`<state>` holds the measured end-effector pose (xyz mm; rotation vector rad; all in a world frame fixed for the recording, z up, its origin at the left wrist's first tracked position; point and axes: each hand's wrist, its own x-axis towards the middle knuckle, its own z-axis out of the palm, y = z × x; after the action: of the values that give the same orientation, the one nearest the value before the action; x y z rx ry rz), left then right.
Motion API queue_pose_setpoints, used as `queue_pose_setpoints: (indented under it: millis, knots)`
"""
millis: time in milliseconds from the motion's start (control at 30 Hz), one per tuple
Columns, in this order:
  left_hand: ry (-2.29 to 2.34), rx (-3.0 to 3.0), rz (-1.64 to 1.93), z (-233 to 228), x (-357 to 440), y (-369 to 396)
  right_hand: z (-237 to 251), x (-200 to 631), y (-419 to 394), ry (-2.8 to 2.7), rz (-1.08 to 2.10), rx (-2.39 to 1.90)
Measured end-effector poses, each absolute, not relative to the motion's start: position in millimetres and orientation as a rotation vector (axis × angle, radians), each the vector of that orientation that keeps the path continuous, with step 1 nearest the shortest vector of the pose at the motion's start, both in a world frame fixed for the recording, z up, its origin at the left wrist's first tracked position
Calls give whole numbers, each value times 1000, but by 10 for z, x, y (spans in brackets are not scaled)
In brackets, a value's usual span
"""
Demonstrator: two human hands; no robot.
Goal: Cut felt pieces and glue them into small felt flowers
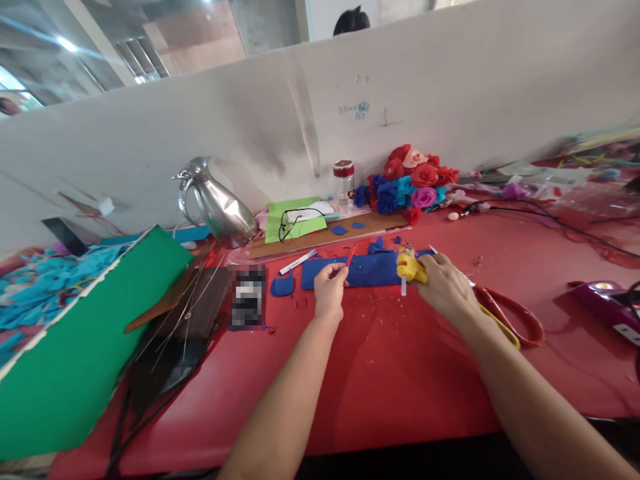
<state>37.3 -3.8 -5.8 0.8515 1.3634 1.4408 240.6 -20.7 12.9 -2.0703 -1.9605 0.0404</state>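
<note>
My left hand [331, 290] is closed in a pinch on a thin red stick [351, 255], over a long strip of blue paper [373, 272]. In my right hand [445, 283] is a small yellow glue gun [409, 264], with a translucent glue stick [403, 287] pointing down from it. Scissors [517, 318] with red and yellow handles lie partly hidden beneath my right hand and wrist. Left of the strip are a rounded blue paper piece [283, 285] and a white marker pen [297, 262].
Behind stand a steel jug [220, 210], a lidded glass jar [344, 183] and a bunch of paper roses [415, 177]. Eyeglasses [290, 223] lie on green paper [275, 223]. A green board [85, 347] leans at left; a purple device [607, 307] sits at right, near a black cable [550, 215].
</note>
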Motion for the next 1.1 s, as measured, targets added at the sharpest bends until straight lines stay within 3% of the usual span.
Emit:
queue_pose_setpoints:
  millis: [267, 700, 900, 1100]
  knots:
    - [1342, 827, 1441, -24, 382, -34, 211, 2773, -166, -1631, 32, -2377]
    - [1269, 716, 1457, -11, 368, -24, 305, 2957, -360, -1649, 71, -2549]
    - [1248, 627, 1638, 0, 341, -12, 470, 2578, -435, -1768, -272, -2208]
    - [1235, 572, 1747, -48, 340, 11, 523, 1903, -157, -2165, -46, -1738]
